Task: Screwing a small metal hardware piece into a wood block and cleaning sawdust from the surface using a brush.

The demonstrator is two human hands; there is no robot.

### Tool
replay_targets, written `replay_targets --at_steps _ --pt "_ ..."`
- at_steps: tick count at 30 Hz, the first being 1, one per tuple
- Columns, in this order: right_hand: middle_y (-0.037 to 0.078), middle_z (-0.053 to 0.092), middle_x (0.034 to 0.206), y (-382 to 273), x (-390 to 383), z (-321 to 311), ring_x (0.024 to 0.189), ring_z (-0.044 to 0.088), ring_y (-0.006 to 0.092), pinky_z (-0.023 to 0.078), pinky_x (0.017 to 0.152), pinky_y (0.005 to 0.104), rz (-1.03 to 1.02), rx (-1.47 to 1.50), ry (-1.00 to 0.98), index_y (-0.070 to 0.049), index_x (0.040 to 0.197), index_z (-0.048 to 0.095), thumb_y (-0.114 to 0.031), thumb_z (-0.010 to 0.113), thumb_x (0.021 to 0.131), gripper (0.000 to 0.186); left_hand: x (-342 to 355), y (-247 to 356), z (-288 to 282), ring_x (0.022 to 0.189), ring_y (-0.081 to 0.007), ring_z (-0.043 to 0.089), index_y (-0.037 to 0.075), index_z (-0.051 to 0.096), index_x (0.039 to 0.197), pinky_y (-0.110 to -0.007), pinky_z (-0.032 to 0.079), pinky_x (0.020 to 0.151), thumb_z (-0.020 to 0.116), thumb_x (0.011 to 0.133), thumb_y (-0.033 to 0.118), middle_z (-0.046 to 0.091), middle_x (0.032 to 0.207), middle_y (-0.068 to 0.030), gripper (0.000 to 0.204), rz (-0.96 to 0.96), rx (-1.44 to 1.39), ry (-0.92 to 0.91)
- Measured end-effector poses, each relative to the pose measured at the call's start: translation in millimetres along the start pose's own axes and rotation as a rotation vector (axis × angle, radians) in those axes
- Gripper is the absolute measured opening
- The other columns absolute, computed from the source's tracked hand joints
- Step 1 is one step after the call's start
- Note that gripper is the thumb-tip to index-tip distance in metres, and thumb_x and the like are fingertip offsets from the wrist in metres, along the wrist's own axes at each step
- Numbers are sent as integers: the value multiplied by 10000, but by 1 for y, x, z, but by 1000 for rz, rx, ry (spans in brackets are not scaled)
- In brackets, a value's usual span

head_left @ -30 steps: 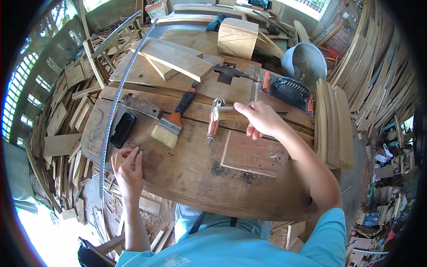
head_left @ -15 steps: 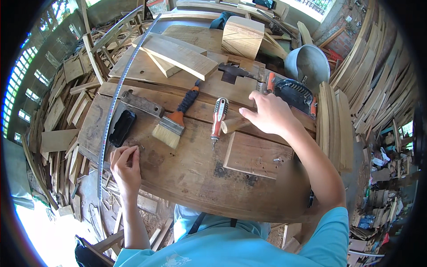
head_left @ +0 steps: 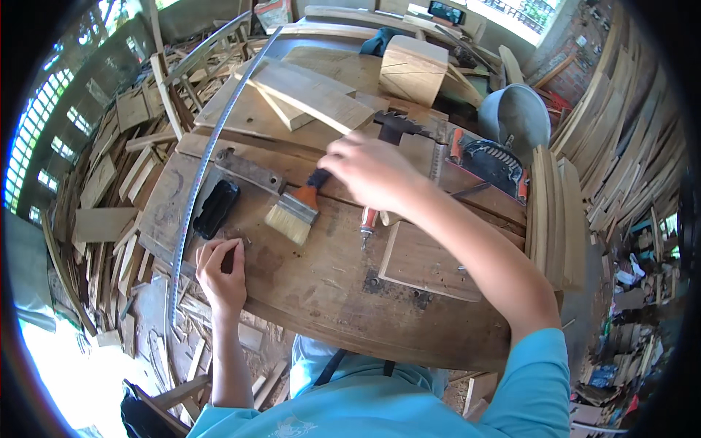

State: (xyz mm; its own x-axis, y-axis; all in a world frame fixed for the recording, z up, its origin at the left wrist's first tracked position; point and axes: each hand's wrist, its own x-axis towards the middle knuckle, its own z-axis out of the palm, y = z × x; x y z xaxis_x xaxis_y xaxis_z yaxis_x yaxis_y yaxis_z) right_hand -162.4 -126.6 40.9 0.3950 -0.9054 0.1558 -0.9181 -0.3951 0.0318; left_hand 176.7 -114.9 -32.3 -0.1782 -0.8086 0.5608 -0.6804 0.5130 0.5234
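My left hand [head_left: 223, 274] rests at the workbench's front left, fingers pinched together; whatever is between them is too small to make out. My right hand [head_left: 369, 171], blurred, hangs over the paintbrush's dark-wrapped handle [head_left: 317, 178], fingers bent; their grip is unclear. The bristle head [head_left: 287, 223] lies below it. Partly under my right arm are a red-and-silver screwdriver [head_left: 366, 228] and a short wooden piece [head_left: 388, 218]. A black plastic case [head_left: 216, 208] and a dark bar with holes [head_left: 248, 171] sit above my left hand. A flat board [head_left: 423, 255] lies under my right forearm.
A long metal rule [head_left: 184, 241] crosses the bench's left side. Behind are stacked boards [head_left: 307, 91], a wooden block [head_left: 412, 66], a saw blade [head_left: 401, 124], a grey bucket [head_left: 515, 120] and a sanding block [head_left: 485, 164]. Upright planks [head_left: 548, 219] line the right. Scrap wood surrounds the bench [head_left: 350, 321].
My right hand has let go of the short wooden piece beside the screwdriver and moved up and left over the paintbrush handle. My left hand stays at the front left.
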Motion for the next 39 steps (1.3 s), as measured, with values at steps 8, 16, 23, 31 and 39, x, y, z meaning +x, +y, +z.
replay_targets --at_steps 8,16,23,31,39 --pt "44 729 944 -8 37 16 1027 679 206 552 841 374 -101 -316 -86 -115 985 702 -113 765 851 149 -2 -1 7 945 -300 661 14 788 975 -410 527 884 742 955 102 739 986 -122 101 10 -65 11" --pt "102 739 972 -10 -50 -89 845 734 256 605 768 418 91 426 -80 -54 1051 711 -147 847 866 248 -4 -9 5 976 -306 645 0 759 1024 -416 511 898 673 1023 139 742 1021 -123 164 62 -114 47" --pt "7 709 879 -8 -179 -134 680 638 49 438 549 209 311 550 393 -80 1094 721 -77 856 872 260 9 61 14 1024 -284 625 36 777 1094 -424 495 889 709 934 245 701 1056 -137 272 319 -296 -16" --pt "19 675 935 -53 -295 -164 738 588 50 446 641 209 900 718 789 -36 1041 654 -94 771 847 234 37 187 56 1386 -413 481 111 460 1593 -542 389 1165 902 743 460 466 1522 -207 1019 815 -406 -779" --pt "90 741 953 -82 -287 -120 685 672 142 529 622 258 880 144 621 -32 1149 696 -43 780 841 319 45 188 80 1420 -364 472 42 466 1587 -529 305 1215 961 645 410 531 1504 -161 1126 839 -251 -885"
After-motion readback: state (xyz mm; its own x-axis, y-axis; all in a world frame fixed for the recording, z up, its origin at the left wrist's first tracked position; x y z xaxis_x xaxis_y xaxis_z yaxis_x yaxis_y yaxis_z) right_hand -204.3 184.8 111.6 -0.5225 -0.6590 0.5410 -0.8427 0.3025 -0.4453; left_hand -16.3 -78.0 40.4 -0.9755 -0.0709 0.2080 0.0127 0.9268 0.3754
